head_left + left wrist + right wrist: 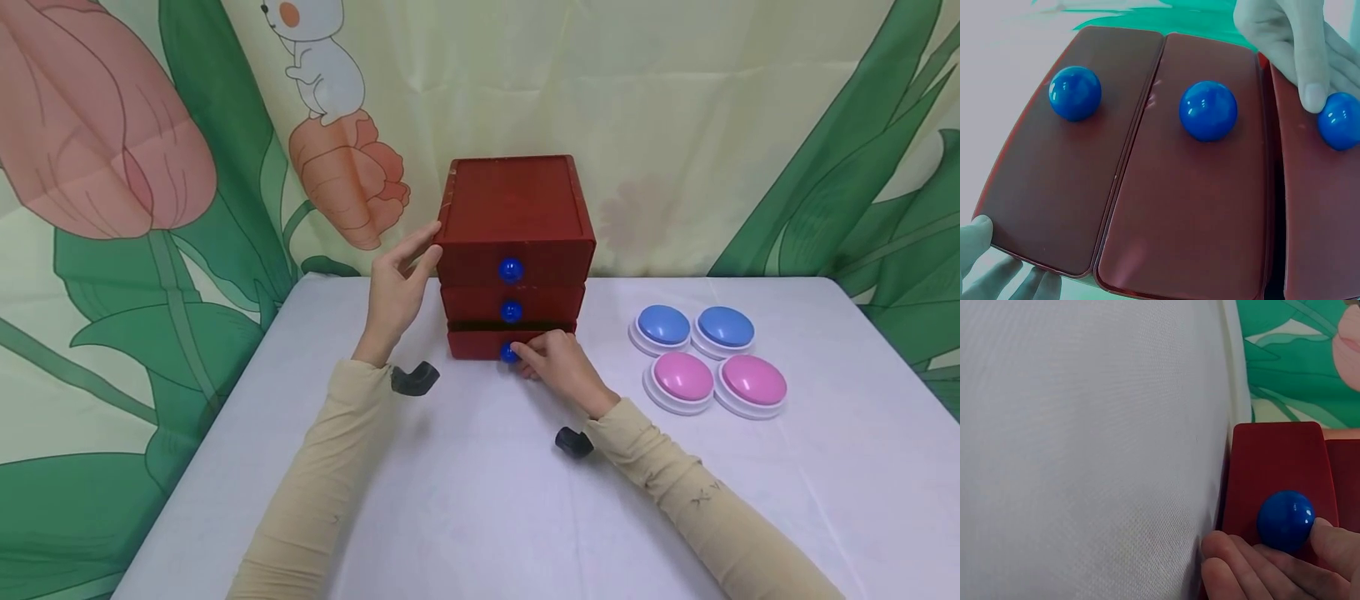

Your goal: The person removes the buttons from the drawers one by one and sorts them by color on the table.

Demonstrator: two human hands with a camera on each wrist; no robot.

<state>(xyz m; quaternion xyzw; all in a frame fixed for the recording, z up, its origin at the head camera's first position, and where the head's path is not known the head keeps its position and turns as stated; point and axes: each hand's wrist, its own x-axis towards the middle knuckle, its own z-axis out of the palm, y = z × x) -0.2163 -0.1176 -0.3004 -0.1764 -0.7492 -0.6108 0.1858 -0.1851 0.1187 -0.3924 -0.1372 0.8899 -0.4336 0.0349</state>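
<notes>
A dark red cabinet (517, 196) with three stacked drawers stands at the back of the table, a round blue knob on each. My right hand (566, 362) pinches the lowest knob (1285, 520) between thumb and fingers. The bottom drawer (472, 346) juts out slightly, with a dark gap above it. The middle drawer (1185, 187) and the top drawer (1054, 181) sit flush. At the cabinet's upper left front corner, my left hand (400, 287) rests against the side with extended fingers, its thumb at the front edge.
To the right of the cabinet, two blue push buttons (663, 324) sit behind two pink ones (683, 377), all on white bases. A white cloth covers the table (480, 500). Behind it hangs a printed curtain (675, 125). Black wrist devices (415, 379) show beside both cuffs.
</notes>
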